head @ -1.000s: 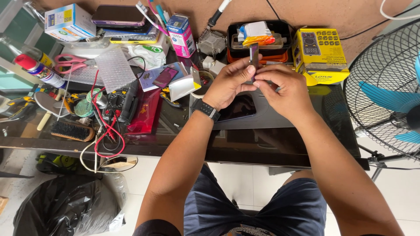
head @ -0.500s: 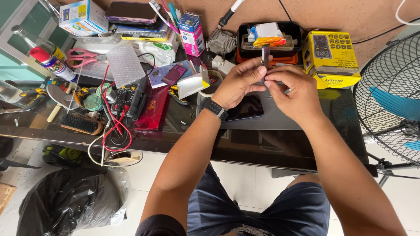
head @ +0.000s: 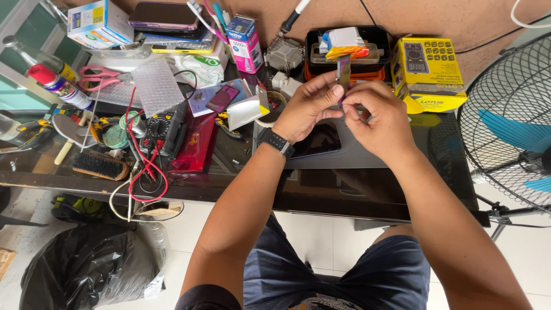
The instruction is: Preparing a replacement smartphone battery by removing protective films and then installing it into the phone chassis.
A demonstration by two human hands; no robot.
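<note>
A black tray (head: 313,43) at the back of the glass table (head: 367,189) holds a white, yellow and orange bundle (head: 343,43) on an orange base. A yellow box (head: 427,72) stands just right of it; a pink-and-white box (head: 248,49) and a blue-and-white box (head: 99,20) sit further left amid the clutter. Above the table, in front of the tray, the left hand (head: 310,109), a black watch (head: 276,142) on its wrist, and the right hand (head: 381,120) meet, fingers curled. Together they pinch a thin upright strip (head: 344,72), thumbs pressed at its lower end. A dark phone (head: 318,140) lies flat on a grey mat (head: 356,155) beneath the hands. A fan (head: 511,126) stands to the right, a black bag (head: 80,270) on the floor.
</note>
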